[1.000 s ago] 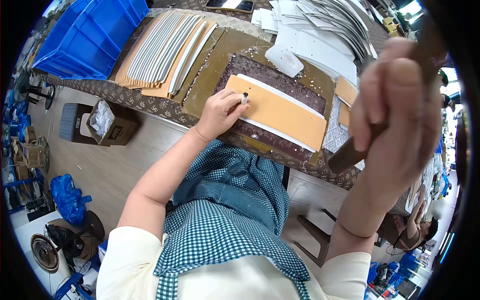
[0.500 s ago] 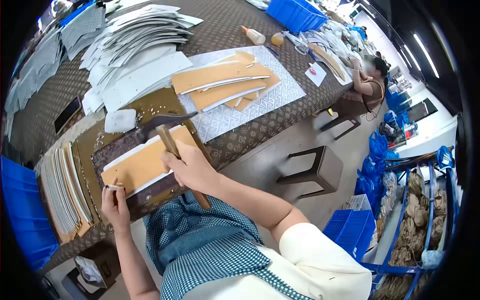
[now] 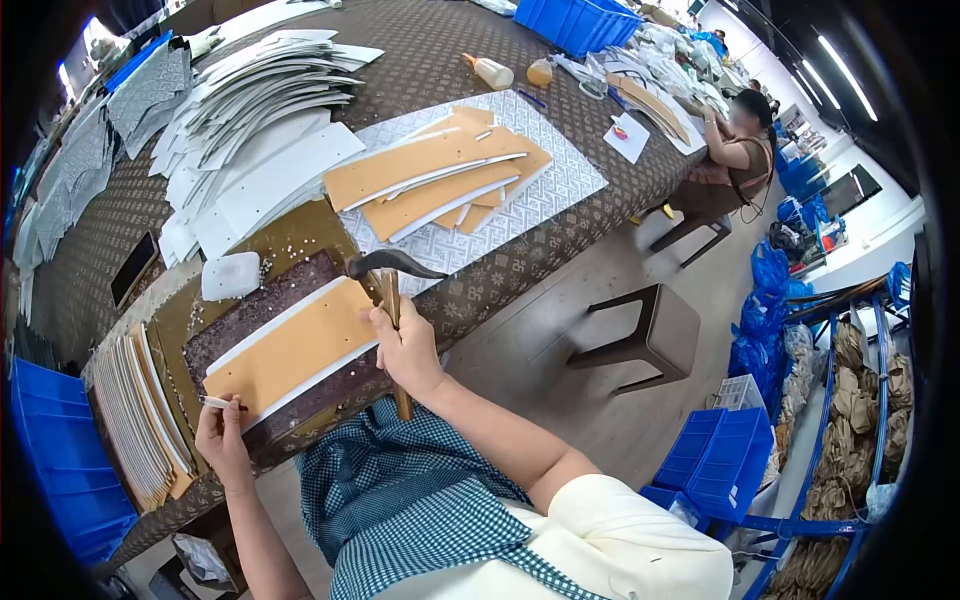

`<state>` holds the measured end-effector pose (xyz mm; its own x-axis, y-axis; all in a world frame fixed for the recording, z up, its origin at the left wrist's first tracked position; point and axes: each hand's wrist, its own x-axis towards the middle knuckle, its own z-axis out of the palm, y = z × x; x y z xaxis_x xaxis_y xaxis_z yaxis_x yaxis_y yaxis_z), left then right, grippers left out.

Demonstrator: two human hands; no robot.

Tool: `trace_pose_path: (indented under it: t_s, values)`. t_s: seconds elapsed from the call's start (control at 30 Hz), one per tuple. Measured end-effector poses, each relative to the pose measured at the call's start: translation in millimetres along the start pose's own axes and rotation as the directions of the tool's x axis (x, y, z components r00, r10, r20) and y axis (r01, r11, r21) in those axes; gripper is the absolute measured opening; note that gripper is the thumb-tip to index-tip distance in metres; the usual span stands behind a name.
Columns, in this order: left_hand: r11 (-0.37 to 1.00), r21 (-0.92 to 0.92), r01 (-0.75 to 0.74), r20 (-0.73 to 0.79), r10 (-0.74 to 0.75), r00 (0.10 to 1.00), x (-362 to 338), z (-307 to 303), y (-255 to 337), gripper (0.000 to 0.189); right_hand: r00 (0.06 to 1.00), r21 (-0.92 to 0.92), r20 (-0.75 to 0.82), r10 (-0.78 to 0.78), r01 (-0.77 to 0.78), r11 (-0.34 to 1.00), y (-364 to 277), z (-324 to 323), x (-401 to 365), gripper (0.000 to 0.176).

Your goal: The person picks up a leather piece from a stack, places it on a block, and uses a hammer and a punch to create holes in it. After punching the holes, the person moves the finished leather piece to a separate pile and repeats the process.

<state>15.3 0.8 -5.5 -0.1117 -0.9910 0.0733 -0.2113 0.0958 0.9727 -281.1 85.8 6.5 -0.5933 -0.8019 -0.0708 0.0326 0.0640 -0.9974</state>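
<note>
My right hand grips the wooden handle of a hammer, whose dark head hangs over the right end of a tan strip. The strip lies on a white piece over a dark punching block. My left hand pinches a small metal punch at the strip's near left corner, lying almost flat.
A stack of tan and white strips lies left of the block, beside blue bins. White panels pile up behind. More tan pieces rest on a patterned sheet. Another person sits at the table's far end; a stool stands nearby.
My head has turned right, swinging the view. The hammer came down from beside my face to over the strip's right end. My left hand drew the punch off to the near corner.
</note>
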Motion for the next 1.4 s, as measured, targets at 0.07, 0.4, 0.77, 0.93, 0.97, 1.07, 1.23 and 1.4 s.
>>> trace_pose_path:
  t_s: [0.07, 0.4, 0.77, 0.93, 0.97, 1.07, 1.23, 1.4]
  values:
    - [0.999, 0.031, -0.007, 0.0, 0.007, 1.0, 7, 0, -9, 0.008, 1.0, 0.011, -0.015, -0.007, 0.007, 1.0, 0, -1, 0, 0.025]
    - [0.992, -0.114, -0.061, 0.053, 0.068, 0.996, 41, 92, 35, 0.013, 0.999, -0.01, 0.039, 0.031, -0.031, 0.999, -12, -1, -1, 0.023]
    - [0.977, 0.005, -0.213, 0.208, 0.207, 0.956, 63, 160, 48, 0.012, 0.999, -0.069, 0.043, 0.024, -0.02, 0.997, -16, -1, -1, 0.022]
    - [0.974, 0.001, -0.228, 0.212, 0.222, 0.952, 62, 162, 45, 0.011, 0.999, -0.058, 0.038, 0.029, -0.027, 0.998, -16, -2, -2, 0.022]
    - [0.973, 0.006, -0.23, 0.214, 0.223, 0.951, 62, 162, 46, 0.01, 0.999, -0.059, 0.038, 0.027, -0.025, 0.998, -17, -1, -2, 0.022]
    - [0.966, 0.036, -0.256, 0.218, 0.242, 0.945, 61, 161, 46, 0.009, 0.999, -0.056, 0.034, 0.026, -0.024, 0.998, -17, -1, -2, 0.022]
    - [0.957, 0.05, -0.287, 0.23, 0.269, 0.935, 62, 162, 45, 0.008, 0.999, -0.072, 0.04, 0.032, -0.029, 0.997, -17, -2, -1, 0.021]
    - [0.959, 0.032, -0.282, 0.246, 0.266, 0.932, 60, 161, 48, 0.008, 0.999, -0.084, 0.04, 0.017, -0.013, 0.996, -18, -1, -1, 0.021]
